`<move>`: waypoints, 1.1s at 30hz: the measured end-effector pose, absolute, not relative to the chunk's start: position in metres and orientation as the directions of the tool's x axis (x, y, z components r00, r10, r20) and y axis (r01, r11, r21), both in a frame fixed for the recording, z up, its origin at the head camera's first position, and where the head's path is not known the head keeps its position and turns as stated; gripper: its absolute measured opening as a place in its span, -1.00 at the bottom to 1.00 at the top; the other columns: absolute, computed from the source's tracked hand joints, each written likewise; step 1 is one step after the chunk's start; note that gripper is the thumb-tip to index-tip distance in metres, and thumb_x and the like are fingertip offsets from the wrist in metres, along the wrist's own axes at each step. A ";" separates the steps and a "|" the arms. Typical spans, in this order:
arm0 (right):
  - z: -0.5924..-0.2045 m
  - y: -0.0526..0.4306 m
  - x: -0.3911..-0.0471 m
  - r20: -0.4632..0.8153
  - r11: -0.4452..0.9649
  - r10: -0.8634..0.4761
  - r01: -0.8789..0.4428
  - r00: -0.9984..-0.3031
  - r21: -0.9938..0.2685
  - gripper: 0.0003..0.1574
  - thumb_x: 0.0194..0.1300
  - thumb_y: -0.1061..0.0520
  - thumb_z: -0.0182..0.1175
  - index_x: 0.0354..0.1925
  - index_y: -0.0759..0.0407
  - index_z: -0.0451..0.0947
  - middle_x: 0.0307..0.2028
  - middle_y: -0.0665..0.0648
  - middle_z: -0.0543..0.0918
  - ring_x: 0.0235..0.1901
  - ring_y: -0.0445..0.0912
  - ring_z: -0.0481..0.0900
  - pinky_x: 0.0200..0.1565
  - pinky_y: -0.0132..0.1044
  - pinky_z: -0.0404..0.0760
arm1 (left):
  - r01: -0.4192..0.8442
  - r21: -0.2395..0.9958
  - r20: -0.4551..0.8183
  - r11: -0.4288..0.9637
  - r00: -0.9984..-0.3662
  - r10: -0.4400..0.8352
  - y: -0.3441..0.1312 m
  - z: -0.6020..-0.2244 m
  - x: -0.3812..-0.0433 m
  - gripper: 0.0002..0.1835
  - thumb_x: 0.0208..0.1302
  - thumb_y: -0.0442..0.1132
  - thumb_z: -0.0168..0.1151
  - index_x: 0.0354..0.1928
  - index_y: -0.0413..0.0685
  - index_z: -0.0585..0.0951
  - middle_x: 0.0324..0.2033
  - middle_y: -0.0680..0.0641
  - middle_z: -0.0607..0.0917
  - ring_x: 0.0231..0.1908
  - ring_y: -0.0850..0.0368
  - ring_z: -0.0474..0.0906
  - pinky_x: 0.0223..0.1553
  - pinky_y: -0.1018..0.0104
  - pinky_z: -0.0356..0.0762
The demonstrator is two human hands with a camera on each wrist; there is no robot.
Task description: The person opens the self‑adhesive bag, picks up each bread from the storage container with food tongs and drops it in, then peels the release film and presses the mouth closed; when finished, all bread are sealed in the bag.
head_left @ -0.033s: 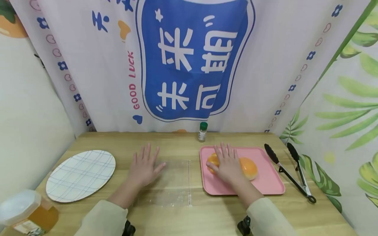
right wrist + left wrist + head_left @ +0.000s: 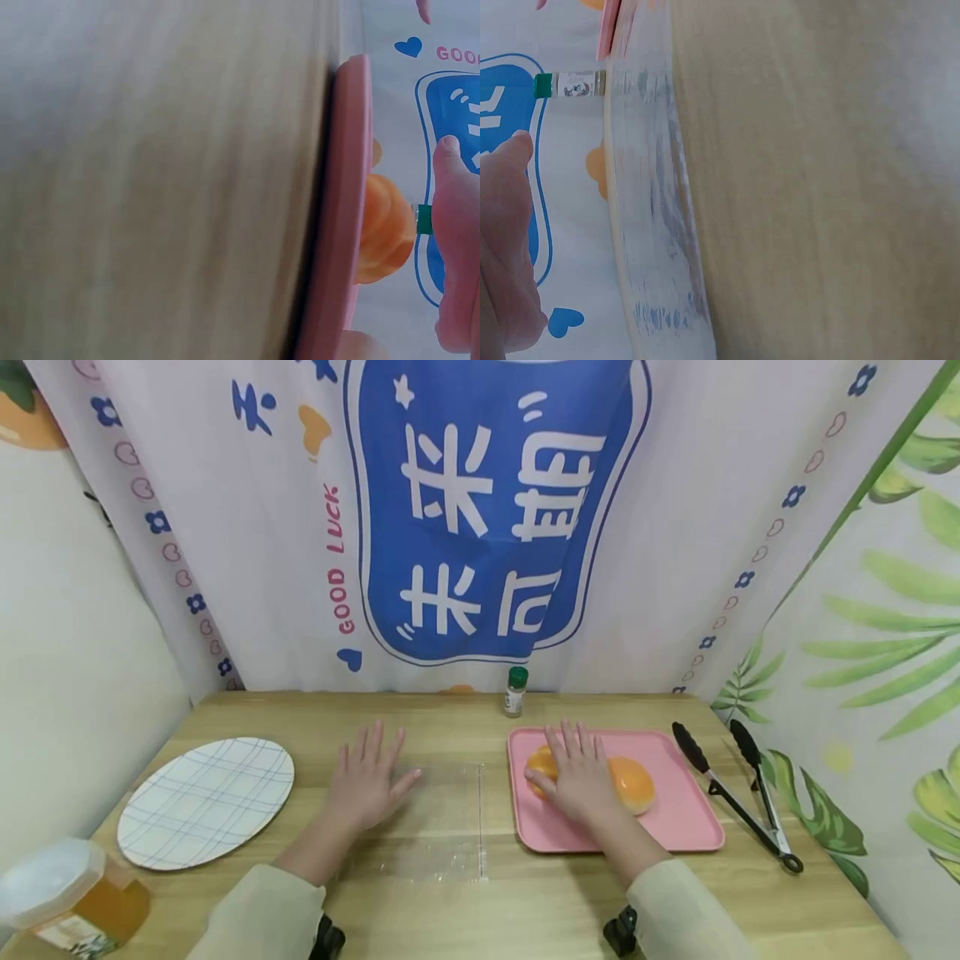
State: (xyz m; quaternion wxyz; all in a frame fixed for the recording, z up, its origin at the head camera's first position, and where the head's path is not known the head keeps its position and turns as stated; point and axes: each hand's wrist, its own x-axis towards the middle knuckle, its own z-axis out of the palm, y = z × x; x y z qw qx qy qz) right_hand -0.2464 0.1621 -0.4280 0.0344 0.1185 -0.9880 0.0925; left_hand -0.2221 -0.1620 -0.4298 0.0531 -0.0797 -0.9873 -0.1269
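Bright head view, dimmer, blurrier wrist views

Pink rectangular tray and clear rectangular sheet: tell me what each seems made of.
Pink rectangular tray: probably smooth, low-sheen plastic, given its even colour and moulded rim. Clear rectangular sheet: likely glossy plastic film, being see-through with glinting edges.

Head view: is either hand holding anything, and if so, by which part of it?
Nothing is held. The left hand is spread open above the table, and the right hand is spread above the pink tray and its bread.
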 end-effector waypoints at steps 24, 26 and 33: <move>-0.434 0.108 -0.218 0.025 0.753 -0.541 -0.497 -0.841 -0.431 -0.30 0.33 -0.10 0.25 0.32 0.17 0.40 0.35 0.22 0.43 0.37 0.13 0.35 0.42 0.06 0.32 | 0.384 0.527 0.101 0.758 -0.914 0.393 -0.158 -0.452 -0.195 -0.51 0.32 -0.20 0.25 0.20 -0.34 0.51 0.32 -0.35 0.43 0.40 -0.34 0.20 0.43 -0.25 0.15; -0.436 0.101 -0.219 0.007 0.746 -0.574 -0.527 -0.819 -0.407 -0.32 0.32 -0.10 0.26 0.30 0.16 0.43 0.33 0.20 0.46 0.35 0.10 0.38 0.40 0.04 0.35 | 0.366 0.564 0.095 0.740 -0.919 0.382 -0.156 -0.454 -0.194 -0.53 0.31 -0.20 0.27 0.19 -0.33 0.53 0.32 -0.33 0.44 0.41 -0.32 0.21 0.43 -0.24 0.15; -0.442 0.088 -0.220 -0.048 0.743 -0.638 -0.599 -0.769 -0.299 -0.38 0.26 -0.16 0.30 0.18 0.12 0.55 0.21 0.12 0.59 0.26 0.02 0.49 0.32 -0.06 0.48 | 0.307 0.603 0.069 0.736 -0.939 0.336 -0.155 -0.462 -0.192 -0.59 0.30 -0.21 0.29 0.12 -0.28 0.60 0.30 -0.28 0.48 0.40 -0.27 0.25 0.43 -0.22 0.18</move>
